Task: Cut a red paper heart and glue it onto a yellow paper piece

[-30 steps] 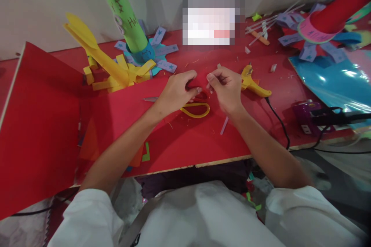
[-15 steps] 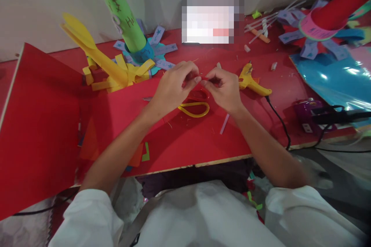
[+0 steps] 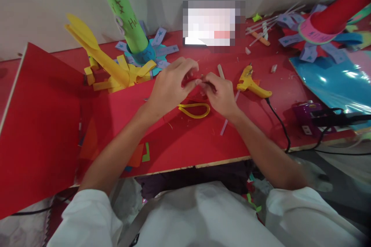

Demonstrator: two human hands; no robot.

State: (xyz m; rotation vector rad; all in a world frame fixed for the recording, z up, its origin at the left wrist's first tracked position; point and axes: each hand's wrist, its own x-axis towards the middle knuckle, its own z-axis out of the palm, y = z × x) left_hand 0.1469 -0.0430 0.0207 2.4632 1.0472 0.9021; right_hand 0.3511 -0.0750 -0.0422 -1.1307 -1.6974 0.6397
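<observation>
My left hand [image 3: 173, 85] and my right hand [image 3: 220, 94] meet above the red table, thumbs and fingers pinched close together. Between the fingertips there seems to be something small and red, too hidden against the table to name. Just beneath lies a pair of scissors [image 3: 208, 111] with a yellow handle loop; its blades are mostly covered by my left hand and wrist. To the right of my right hand, a yellow glue gun [image 3: 252, 83] rests on the table. A thin pale stick [image 3: 224, 127] lies under my right wrist.
Green paper tube [image 3: 127, 19] stands behind on a blue base, beside yellow paper strips [image 3: 116, 73]. A red board [image 3: 43, 123] rises at left. A lit, blurred screen [image 3: 208, 23] stands at the back. Blue glossy sheet [image 3: 327, 81] and purple power box [image 3: 307, 112] are at right.
My right hand has shifted slightly left and its fingers have curled nearer the left fingertips. My left hand has barely moved.
</observation>
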